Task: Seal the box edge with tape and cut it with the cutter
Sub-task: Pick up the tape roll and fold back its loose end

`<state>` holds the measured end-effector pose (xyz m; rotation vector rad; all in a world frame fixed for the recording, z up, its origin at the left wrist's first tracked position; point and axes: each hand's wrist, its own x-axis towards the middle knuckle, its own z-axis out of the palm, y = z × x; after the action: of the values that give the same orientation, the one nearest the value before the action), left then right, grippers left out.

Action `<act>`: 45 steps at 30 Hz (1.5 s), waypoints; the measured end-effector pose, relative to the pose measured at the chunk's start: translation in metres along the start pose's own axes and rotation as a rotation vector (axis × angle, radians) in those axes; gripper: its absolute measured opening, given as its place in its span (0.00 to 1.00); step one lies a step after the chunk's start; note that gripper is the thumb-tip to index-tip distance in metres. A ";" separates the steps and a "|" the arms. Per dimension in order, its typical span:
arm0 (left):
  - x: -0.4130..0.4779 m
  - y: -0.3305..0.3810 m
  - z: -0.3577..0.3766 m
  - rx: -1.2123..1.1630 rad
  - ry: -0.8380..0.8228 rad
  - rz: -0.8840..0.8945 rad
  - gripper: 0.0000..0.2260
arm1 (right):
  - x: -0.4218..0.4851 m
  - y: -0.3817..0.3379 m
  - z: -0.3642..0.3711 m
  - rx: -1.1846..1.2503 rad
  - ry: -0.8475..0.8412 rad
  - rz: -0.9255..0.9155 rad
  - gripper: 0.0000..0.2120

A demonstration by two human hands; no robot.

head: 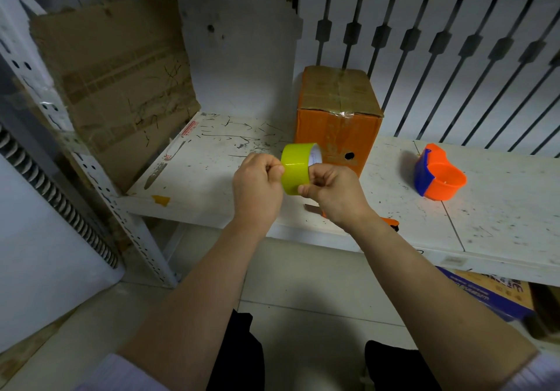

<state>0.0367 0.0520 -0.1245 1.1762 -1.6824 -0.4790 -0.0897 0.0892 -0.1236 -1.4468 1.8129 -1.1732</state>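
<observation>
A yellow-green tape roll is held up in front of me over the front of the white shelf. My left hand pinches its left edge and my right hand grips its right side, thumb and fingers on the roll. Behind the roll stands an orange cardboard box with its brown top flaps closed and clear tape across the seam. An orange and blue tape cutter lies on the shelf to the right of the box, apart from both hands.
A flat brown cardboard sheet leans against the shelf's left upright. A small orange object peeks out under my right wrist at the shelf edge. A blue printed box sits below the shelf. My dark-clothed knees are below.
</observation>
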 end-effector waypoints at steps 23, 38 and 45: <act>-0.014 0.003 0.006 0.198 -0.026 0.457 0.16 | -0.007 -0.009 -0.005 0.215 -0.035 0.109 0.14; -0.015 -0.001 0.002 0.087 0.000 0.259 0.13 | -0.007 -0.005 -0.007 0.239 -0.028 0.092 0.14; -0.012 -0.001 -0.003 -0.017 0.055 0.208 0.06 | -0.006 -0.001 -0.003 0.265 -0.046 0.124 0.18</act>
<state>0.0405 0.0627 -0.1296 0.9808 -1.7269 -0.3281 -0.0900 0.0955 -0.1218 -1.1844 1.6211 -1.2524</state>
